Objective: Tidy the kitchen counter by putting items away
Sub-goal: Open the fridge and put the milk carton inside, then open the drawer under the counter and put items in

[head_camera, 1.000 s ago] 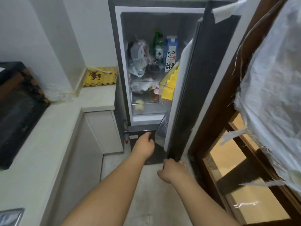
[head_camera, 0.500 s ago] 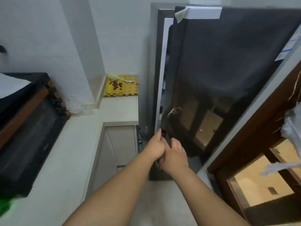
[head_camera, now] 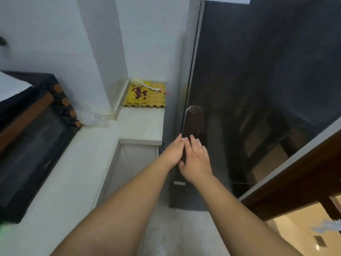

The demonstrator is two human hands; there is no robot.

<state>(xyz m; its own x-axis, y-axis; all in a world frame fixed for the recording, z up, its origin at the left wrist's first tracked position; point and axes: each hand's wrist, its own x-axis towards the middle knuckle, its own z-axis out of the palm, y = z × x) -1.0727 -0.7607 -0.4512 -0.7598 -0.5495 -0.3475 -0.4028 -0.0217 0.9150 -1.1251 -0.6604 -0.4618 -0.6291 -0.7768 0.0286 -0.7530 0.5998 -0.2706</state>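
White counter (head_camera: 77, 174), black oven (head_camera: 27, 137), yellow egg tray (head_camera: 151, 100)

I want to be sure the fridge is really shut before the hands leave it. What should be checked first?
1. Fridge door flush along its left edge: ok, no gap shows.
2. Left hand flat on the door edge: ok.
3. Right hand flat, holding nothing: ok.
4. Seal fully caught: cannot tell.
5. Egg tray left on the counter: not ok, not put away.
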